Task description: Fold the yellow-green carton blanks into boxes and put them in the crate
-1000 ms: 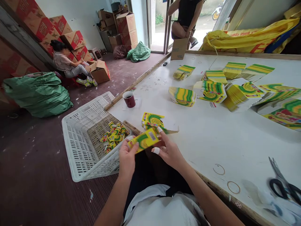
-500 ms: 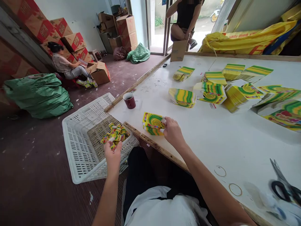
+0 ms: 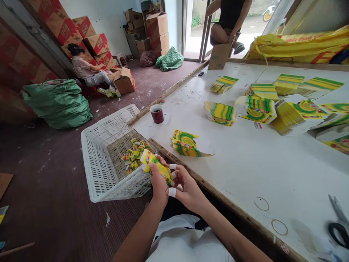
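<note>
Between my two hands is a small yellow-and-green printed carton (image 3: 156,165), held above the table's near edge. My left hand (image 3: 158,183) is closed round its body, thumb on the near face. At the carton's lower right end, the fingers of my right hand (image 3: 187,185) pinch it; white tape wraps several fingertips. Below and left, a white plastic basket (image 3: 86,160) holds several small folded yellow cartons (image 3: 135,154). A stack of flat printed cartons (image 3: 185,142) lies on the table just beyond my hands, its top sheet fanned to the right.
On the white table (image 3: 218,174) are a maroon mug (image 3: 157,114), more carton stacks (image 3: 220,113), rubber bands (image 3: 279,227) and black-handled scissors (image 3: 338,231). One person sits by boxes at left; another sits at the far end behind a cardboard box (image 3: 219,56).
My right hand has taken a carton from the stack and brought it down left to my left hand, which has risen from the basket. The view has shifted left.
</note>
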{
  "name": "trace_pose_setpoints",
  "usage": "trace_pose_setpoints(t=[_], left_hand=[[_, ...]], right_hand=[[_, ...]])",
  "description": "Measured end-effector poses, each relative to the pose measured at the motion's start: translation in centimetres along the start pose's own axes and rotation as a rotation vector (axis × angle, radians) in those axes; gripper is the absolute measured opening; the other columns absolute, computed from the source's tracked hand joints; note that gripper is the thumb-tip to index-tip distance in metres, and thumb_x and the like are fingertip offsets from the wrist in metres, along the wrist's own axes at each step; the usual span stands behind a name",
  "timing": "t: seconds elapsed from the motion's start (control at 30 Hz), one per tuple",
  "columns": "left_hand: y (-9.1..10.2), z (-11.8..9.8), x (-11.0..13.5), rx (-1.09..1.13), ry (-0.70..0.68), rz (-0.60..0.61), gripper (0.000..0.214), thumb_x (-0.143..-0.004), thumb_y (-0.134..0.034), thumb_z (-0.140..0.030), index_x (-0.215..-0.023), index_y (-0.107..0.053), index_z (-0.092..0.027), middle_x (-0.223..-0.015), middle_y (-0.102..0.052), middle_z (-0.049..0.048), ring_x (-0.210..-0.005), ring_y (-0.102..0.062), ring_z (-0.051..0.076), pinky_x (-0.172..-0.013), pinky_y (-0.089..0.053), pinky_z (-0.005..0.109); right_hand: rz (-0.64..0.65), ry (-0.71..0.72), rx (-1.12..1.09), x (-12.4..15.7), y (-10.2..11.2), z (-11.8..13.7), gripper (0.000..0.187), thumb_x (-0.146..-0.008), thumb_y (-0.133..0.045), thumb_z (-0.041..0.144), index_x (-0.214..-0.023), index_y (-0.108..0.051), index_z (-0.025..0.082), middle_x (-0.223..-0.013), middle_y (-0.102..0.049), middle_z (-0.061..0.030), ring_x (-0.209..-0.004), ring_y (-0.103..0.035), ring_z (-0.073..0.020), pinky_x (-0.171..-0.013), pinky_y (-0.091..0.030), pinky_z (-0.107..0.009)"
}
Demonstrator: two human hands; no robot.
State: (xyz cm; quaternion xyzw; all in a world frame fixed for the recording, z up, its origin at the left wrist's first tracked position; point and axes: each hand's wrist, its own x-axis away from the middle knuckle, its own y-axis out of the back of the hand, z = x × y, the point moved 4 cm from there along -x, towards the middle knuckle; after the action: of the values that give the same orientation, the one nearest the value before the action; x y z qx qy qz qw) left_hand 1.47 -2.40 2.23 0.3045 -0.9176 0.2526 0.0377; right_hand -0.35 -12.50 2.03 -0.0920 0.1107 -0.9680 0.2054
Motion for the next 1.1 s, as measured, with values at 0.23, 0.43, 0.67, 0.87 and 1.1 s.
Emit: trace_pose_setpoints(t=[0.23,0.43,0.67,0.87,1.1], left_hand=[[0.7,-0.3,0.4,-0.128,-0.062,0.218,0.044,-0.067,-0.075,-0.06,-0.089,-0.069,-0.023,-0.087,-0.068,-0.0003,-0.08,-0.061,0.014,-0.076,-0.051,0.023],[1.3,-1.2,-1.1,-0.26,-0.003,0.318,0.034,-0.071,-0.077,-0.048,-0.087,-0.073,-0.019,-0.083,-0.073,0.0023,-0.08,-0.066,0.017,-0.081,-0.053,0.027],[1.0,-1.1,-1.6,-0.248,-0.002,0.381,0.035,-0.07,-0.078,-0.044,-0.095,-0.075,-0.02,-0.093,-0.075,0.0055,-0.091,-0.068,0.021,-0.087,-0.053,0.033],[0.4,-2.1,-0.7,-0.389,-0.084,0.368,0.027,-0.072,-0.076,-0.041,-0.089,-0.076,-0.021,-0.082,-0.075,0.0023,-0.075,-0.066,0.017,-0.071,-0.053,0.025],[-0.1,-2.1,-0.3,-0.372,-0.045,0.376,0.028,-0.073,-0.075,-0.045,-0.086,-0.076,-0.02,-0.089,-0.076,0.0036,-0.081,-0.067,0.019,-0.076,-0.055,0.029]], right_hand=[[-0.14,0.101,0.013,-1.0,2.8,0.8,0.026,-0.074,-0.07,0.04,-0.09,-0.059,0.022,-0.077,-0.06,0.0007,-0.072,-0.057,-0.0154,-0.068,-0.05,-0.03],[-0.248,0.193,0.187,-0.8,4.5,2.3,0.014,-0.075,-0.068,0.034,-0.075,-0.061,0.022,-0.064,-0.056,0.0021,-0.057,-0.046,-0.0127,-0.053,-0.042,-0.027],[-0.14,0.16,0.171,-1.0,4.3,3.3,0.025,-0.076,-0.07,0.043,-0.089,-0.066,0.021,-0.071,-0.061,0.0003,-0.063,-0.052,-0.0141,-0.058,-0.046,-0.027],[-0.104,0.053,-0.074,-1.0,3.7,1.7,0.031,-0.075,-0.071,0.05,-0.084,-0.062,0.022,-0.075,-0.063,0.0008,-0.071,-0.06,-0.0153,-0.069,-0.054,-0.03],[-0.224,0.163,0.059,-1.2,4.4,1.2,0.017,-0.077,-0.068,0.039,-0.075,-0.064,0.022,-0.073,-0.065,0.0,-0.069,-0.06,-0.0167,-0.065,-0.054,-0.03]])
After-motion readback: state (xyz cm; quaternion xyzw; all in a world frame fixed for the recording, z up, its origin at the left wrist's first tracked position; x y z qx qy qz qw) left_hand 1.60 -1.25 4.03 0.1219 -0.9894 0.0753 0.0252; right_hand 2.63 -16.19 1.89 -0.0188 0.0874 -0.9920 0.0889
